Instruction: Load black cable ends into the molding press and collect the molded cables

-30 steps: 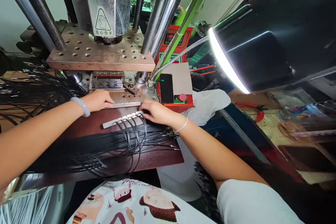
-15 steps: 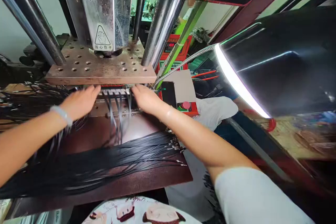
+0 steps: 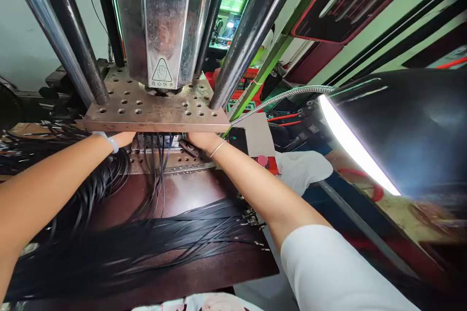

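Observation:
Both hands reach in below the drilled steel plate (image 3: 160, 119) of a press. My left hand (image 3: 123, 140), with a pale bracelet at its wrist, is at the left end of the gap, its fingers hidden by the plate. At the right end is my right hand (image 3: 201, 140), its fingertips also out of sight. Several thin black cables (image 3: 159, 160) hang down between the hands from the fixture under the plate. What either hand touches in there cannot be made out. A dark clamp-like part (image 3: 188, 148) lies just below my right hand.
A flat bundle of black cables (image 3: 146, 238) lies across the brown tabletop (image 3: 219, 277). More cables (image 3: 95, 194) hang in loops at left. Thick columns (image 3: 255, 34) flank the press. To the right are a red button (image 3: 261, 161), a white cloth (image 3: 306, 167) and a lit lamp (image 3: 357, 146).
Both hands have moved forward, deeper under the plate, so their fingers are now covered. The head view has shifted, and the press appears further right and lower.

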{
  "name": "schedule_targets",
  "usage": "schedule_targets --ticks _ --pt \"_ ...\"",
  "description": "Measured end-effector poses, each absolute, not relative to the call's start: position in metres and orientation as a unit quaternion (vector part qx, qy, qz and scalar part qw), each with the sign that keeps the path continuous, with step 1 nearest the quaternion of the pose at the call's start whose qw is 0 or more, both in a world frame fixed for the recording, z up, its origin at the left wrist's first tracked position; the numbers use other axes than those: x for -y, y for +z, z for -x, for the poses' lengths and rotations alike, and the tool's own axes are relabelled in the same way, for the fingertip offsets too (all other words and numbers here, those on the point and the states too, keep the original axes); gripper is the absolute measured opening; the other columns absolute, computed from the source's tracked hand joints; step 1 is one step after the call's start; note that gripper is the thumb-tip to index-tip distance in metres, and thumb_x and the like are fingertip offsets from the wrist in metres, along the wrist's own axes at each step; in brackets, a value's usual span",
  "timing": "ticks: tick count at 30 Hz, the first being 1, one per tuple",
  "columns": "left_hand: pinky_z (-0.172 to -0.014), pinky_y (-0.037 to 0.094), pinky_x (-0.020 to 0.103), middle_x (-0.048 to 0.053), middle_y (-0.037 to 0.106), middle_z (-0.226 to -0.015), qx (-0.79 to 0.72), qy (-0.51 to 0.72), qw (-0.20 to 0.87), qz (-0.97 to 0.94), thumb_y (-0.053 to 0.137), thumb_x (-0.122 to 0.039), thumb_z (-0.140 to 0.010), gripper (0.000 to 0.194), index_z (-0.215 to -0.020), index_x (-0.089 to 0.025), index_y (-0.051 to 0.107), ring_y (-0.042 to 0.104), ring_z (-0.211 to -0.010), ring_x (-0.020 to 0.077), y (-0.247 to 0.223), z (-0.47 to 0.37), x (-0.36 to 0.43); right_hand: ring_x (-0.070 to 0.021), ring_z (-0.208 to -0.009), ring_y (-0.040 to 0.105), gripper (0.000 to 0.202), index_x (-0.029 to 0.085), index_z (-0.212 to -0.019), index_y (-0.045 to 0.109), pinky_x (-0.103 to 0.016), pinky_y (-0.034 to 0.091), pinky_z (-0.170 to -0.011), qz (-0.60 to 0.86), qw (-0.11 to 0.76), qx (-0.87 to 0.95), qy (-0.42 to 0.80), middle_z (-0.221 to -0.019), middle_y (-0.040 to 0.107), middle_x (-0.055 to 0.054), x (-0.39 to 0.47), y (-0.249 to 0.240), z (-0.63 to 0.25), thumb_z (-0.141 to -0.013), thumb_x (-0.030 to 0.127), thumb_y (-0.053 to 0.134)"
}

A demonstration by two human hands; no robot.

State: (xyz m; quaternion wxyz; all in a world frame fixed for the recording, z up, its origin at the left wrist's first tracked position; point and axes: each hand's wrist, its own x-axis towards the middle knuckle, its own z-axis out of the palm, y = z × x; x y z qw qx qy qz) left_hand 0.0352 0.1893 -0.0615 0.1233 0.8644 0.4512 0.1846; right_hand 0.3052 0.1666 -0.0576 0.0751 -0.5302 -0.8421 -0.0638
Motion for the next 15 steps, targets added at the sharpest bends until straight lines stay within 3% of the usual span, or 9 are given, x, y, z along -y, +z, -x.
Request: schedule_targets --ticks 3,6,11,15 --pt "-0.122 0.035 0.04 0.011 0.059 -0.146 -0.4 0.123 0.11 -0.901 0.051 -0.011 -0.089 0.046 -0.133 -0.011 0.062 0.05 -0.139 0.0258 -0.057 -0.037 -0.17 -0.0296 -0.123 0.064 0.041 0.002 -0.13 0.062 -0.047 0.042 -0.115 0.46 0.037 0.886 -0.049 -0.13 0.069 -0.024 -0.149 -0.056 -0.297 -0.093 0.008 0.045" --pt "-0.126 0.028 0.037 0.008 0.048 -0.157 -0.345 0.025 0.048 -0.937 0.043 -0.007 -0.084 0.064 -0.146 -0.015 0.052 0.042 -0.147 0.0224 -0.053 -0.033 -0.157 -0.0265 -0.128 0.061 0.05 0.003 -0.142 0.053 -0.042 0.046 -0.111 0.364 0.048 0.929 -0.048 -0.143 0.061 -0.022 -0.134 -0.058 -0.291 -0.093 0.012 0.048" --pt "-0.125 0.032 0.038 0.012 0.047 -0.158 -0.374 0.002 -0.035 -0.927 0.039 -0.014 -0.089 0.065 -0.154 -0.012 0.043 0.047 -0.144 0.0239 -0.05 -0.022 -0.156 -0.0316 -0.113 0.066 0.036 0.003 -0.125 0.062 -0.044 0.05 -0.097 0.448 0.05 0.89 -0.069 -0.123 0.07 -0.025 -0.132 -0.061 -0.289 -0.1 0.025 0.049" --pt "-0.122 0.037 0.041 0.015 0.048 -0.157 -0.422 -0.055 -0.021 -0.905 0.045 -0.017 -0.084 0.069 -0.153 -0.01 0.042 0.051 -0.14 0.0283 -0.037 -0.026 -0.151 -0.031 -0.109 0.066 0.031 0.006 -0.119 0.065 -0.044 0.048 -0.095 0.458 0.05 0.886 -0.049 -0.116 0.071 -0.023 -0.141 -0.061 -0.288 -0.101 0.02 0.044"
